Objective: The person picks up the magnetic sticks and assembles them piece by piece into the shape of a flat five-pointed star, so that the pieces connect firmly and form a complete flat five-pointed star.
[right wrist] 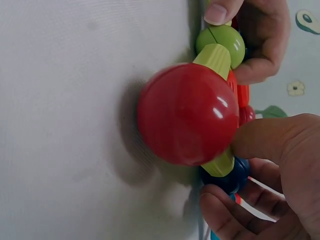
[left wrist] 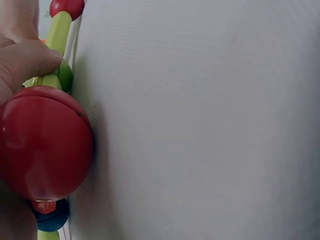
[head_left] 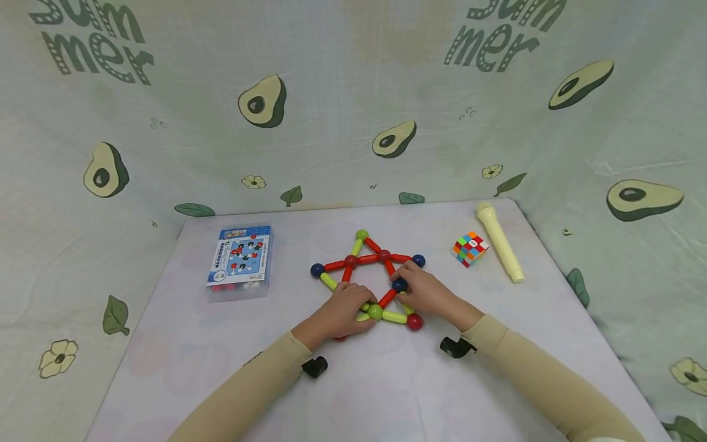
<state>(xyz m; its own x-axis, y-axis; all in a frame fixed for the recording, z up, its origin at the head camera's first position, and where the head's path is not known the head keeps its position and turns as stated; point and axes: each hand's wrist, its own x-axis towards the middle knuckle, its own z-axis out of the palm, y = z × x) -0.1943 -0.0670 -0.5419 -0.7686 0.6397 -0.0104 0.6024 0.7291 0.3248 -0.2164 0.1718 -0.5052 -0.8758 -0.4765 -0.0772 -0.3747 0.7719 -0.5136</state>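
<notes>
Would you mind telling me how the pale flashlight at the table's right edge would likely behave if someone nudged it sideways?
The flashlight is a long round tube lying flat, so a sideways nudge would probably roll it. Its head looks wider than its tail, so it may curve rather than roll straight. It lies near the table edge and could roll off. It looks like smooth plastic, probably stiff and light.

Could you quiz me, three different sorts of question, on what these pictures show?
1. True or false: the Rubik's cube lies beside the cream tube.
2. What colour is the ball by the left hand? A blue, B green, C white.
3. Fill in: the right hand pinches a dark ____ ball.

Key: 1 true. 2 B. 3 blue.
</notes>
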